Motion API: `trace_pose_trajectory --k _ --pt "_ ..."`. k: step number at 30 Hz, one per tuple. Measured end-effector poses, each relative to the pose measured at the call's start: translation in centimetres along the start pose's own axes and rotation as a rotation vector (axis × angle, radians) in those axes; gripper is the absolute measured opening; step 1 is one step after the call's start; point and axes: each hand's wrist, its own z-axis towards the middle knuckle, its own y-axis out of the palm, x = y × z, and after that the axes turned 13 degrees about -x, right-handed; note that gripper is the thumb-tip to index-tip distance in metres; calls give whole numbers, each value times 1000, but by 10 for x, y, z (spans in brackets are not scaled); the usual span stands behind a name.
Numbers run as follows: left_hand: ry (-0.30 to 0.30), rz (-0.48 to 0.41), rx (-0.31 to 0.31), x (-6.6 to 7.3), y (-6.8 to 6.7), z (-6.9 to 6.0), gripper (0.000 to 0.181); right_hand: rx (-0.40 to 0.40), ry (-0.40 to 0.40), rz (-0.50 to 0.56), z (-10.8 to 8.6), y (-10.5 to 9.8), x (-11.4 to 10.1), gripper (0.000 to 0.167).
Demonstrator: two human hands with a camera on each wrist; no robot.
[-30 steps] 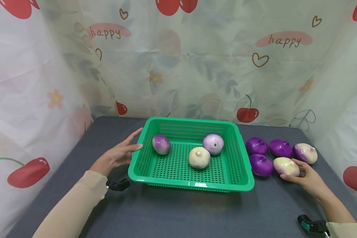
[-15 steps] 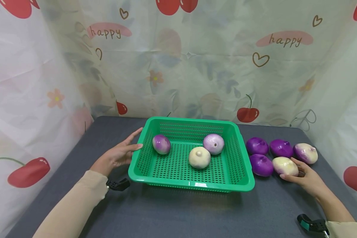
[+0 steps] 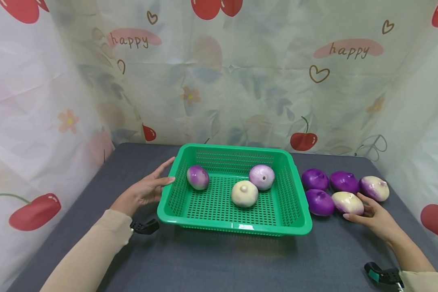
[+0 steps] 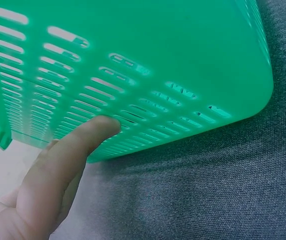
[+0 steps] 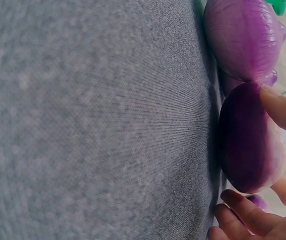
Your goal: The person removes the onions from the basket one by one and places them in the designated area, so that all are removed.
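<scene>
Onion (image 3: 344,203) part-hidden by right hand (image 3: 381,221).

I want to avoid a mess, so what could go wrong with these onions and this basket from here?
The pale onion pinched by the right hand looks shiny and rounded, so it might slip or roll. It appears to touch the dark purple onion beside it, so a sideways push could shift that one. The left hand is against the green basket, so an uneven press might slide it.
</scene>
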Motion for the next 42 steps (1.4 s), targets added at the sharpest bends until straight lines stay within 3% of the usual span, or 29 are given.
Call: trace_pose_trajectory --k 13,17,21,25,27,35,42 --pt "3 7 -15 -1 0 3 74 44 -22 -56 -3 -10 4 88" --pt "0 3 -11 -1 0 3 75 56 -11 -60 -5 -17 -3 88" --pt "-3 3 -5 -1 -1 2 75 88 -65 -49 -6 -26 -18 79" --pt "1 8 -3 0 -2 0 75 119 -178 -5 -4 -33 -42 47" --pt "2 10 -3 0 -3 0 75 134 -217 0 -3 -34 -59 40" --pt "0 1 -5 1 -1 -1 76 148 -279 -12 7 -28 -138 56" --pt "-2 -8 -8 1 1 -1 75 84 -415 21 26 -8 -200 53"
